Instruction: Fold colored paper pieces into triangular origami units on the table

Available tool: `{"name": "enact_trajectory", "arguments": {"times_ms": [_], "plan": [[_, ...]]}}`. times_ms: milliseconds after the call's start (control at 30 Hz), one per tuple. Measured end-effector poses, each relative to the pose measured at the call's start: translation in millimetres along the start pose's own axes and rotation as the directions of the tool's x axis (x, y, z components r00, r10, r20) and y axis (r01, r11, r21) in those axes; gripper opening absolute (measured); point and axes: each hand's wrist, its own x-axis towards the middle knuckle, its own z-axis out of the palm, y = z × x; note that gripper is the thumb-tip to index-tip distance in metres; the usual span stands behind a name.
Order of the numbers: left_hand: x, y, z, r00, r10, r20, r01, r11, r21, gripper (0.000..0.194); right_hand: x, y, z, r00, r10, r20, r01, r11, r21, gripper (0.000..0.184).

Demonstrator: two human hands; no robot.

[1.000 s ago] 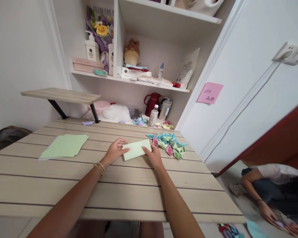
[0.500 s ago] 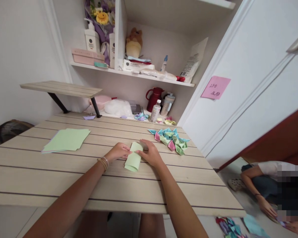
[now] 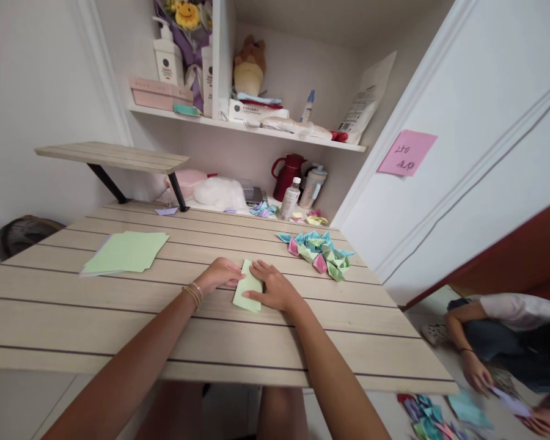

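Note:
A light green sheet of paper [image 3: 247,294], folded in half lengthwise, lies on the wooden table in front of me. At its left edge, my left hand [image 3: 220,275] has its fingers closed on the paper. My right hand [image 3: 272,286] rests on the sheet from the right, fingers spread flat over the upper part and the thumb on the lower part. To the left lies a stack of square paper [image 3: 126,253], light green on top. Right of my hands sits a cluster of folded paper boats [image 3: 319,249] in blue, green and pink.
A small raised shelf [image 3: 112,154] stands at the table's back left. Along the back are a plastic bottle [image 3: 290,200], a red jug [image 3: 288,177] and a light tumbler [image 3: 313,186]. On the floor at right, another person's hand [image 3: 476,371] holds lilac paper near a colourful paper pile [image 3: 428,418].
The folded paper, bulging half a second ago, now lies flat. My right hand has spread its fingers over it. The head view has shifted slightly.

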Motion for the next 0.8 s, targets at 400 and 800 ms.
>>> {"name": "enact_trajectory", "arguments": {"times_ms": [400, 800], "plan": [[1, -1, 0.9, 0.999, 0.018, -0.027, -0.017, 1.0, 0.024, 0.03, 1, 3, 3, 1.0, -0.005, -0.029, 0.005, 1.0, 0.001, 0.073], [4, -3, -0.9, 0.999, 0.007, -0.033, -0.007, 1.0, 0.006, 0.027, -3, 11, -8, 0.994, 0.026, -0.11, -0.015, 0.995, 0.104, 0.019]]}}
